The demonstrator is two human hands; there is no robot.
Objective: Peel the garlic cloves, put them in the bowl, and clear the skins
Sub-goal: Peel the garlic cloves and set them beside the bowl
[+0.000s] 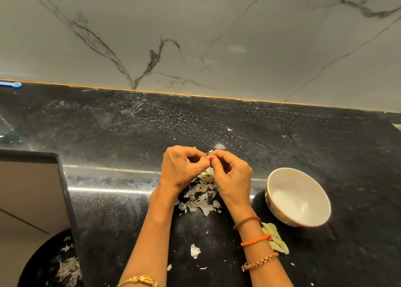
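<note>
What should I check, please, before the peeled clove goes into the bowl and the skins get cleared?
1. Clove held firmly: ok, the left hand and right hand both pinch the garlic clove.
2. Clove fully peeled: cannot tell, fingers hide most of it.
3. Bowl ready: ok, upright beside the right hand, nothing visible inside.
4. Way to the bowl free: ok, only bare countertop lies between.
5. Skins gathered: not ok, the skin pile sits under the hands, with stray bits nearer the person.
6. Bin reachable: ok, lower left, already holding skins.
</note>
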